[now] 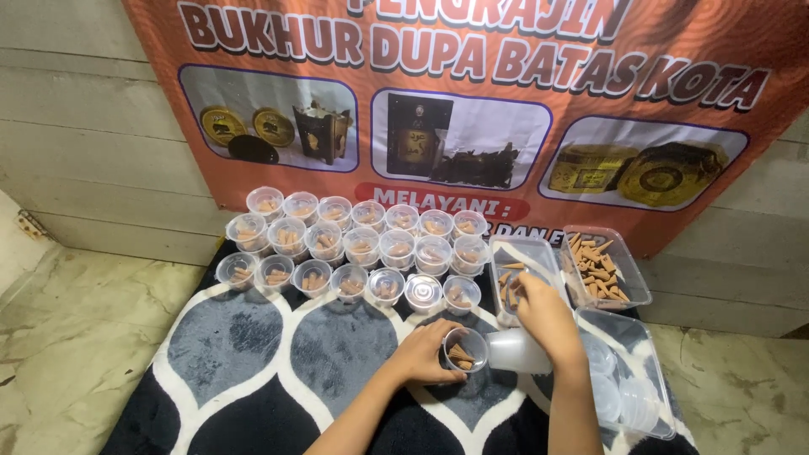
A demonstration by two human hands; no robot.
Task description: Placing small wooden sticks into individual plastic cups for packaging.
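Head view: the left hand [425, 354] grips a small clear cup [466, 349] by its side, fingers curled round the wall, and tips it towards the right. A few tan cones [459, 355] lie inside the cup. The cup sits low over a rug [253, 362] patterned in black, grey and white, just in front of the rows of filled cups.

The right hand [543, 316] reaches forward into a clear tray [527, 253] that holds a few loose cones. Its fingers are drawn together at the tips over the cones; whether they pinch one I cannot tell, since the back of the hand hides the fingertips. A stack of empty cups [518, 350] lies on its side beneath the right wrist, just beside the held cup.

To the right of that tray, touching it, stands a second tray [634, 286] heaped with cones. Nearer the person, a box [649, 396] holds round clear lids [615, 396].

Behind the hands, three rows of lidded cups [362, 244] with cones inside stand close together on the rug, the back row against the wall.

An orange banner [472, 101] with photos of gold tins and dark boxes hangs on the grey wall [76, 126]. The rug lies on a pale marbled floor [76, 337]
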